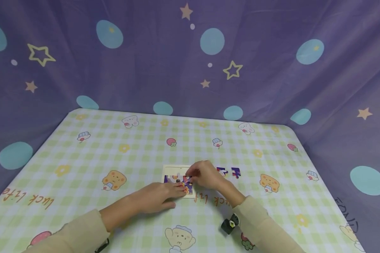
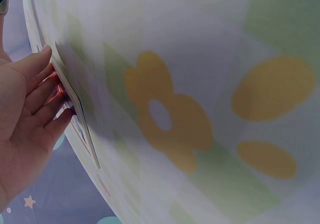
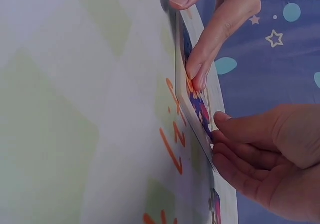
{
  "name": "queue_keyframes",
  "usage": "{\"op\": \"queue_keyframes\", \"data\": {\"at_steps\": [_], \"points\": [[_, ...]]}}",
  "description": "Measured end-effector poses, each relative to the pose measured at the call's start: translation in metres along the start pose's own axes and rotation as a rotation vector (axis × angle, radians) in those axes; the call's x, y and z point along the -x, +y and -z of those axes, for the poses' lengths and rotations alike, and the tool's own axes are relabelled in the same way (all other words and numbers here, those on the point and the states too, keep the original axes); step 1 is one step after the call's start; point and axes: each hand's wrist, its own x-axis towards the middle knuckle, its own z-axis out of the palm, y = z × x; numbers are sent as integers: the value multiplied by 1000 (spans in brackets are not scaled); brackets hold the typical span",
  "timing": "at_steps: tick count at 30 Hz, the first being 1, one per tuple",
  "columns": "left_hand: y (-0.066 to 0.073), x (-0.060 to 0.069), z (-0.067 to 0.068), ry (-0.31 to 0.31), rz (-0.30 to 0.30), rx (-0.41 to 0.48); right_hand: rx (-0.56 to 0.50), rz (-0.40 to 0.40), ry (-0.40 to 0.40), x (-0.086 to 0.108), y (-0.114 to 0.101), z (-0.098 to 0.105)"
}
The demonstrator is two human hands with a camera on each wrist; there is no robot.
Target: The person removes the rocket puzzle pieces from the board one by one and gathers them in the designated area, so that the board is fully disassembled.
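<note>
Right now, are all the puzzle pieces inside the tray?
No, two puzzle pieces lie on the tablecloth, to the right of the tray.

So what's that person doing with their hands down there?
They're working at a small puzzle that sits in a pale tray on the table. The left hand rests its fingers on the pieces, and the right hand has its fingertips at the puzzle's right side; I can't tell if it's pinching a piece. The puzzle isn't finished: the far part of the tray that shows is bare, and two loose pieces lie to the right.
</note>
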Motion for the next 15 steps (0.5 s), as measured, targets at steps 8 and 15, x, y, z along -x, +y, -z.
{"op": "queue_keyframes", "data": {"at_steps": [8, 15], "points": [[0, -1, -1, -11, 19, 1, -35, -57, 28, -1, -3, -1], [-1, -1, -2, -10, 15, 4, -114, -110, 57, 0, -2, -3]]}}
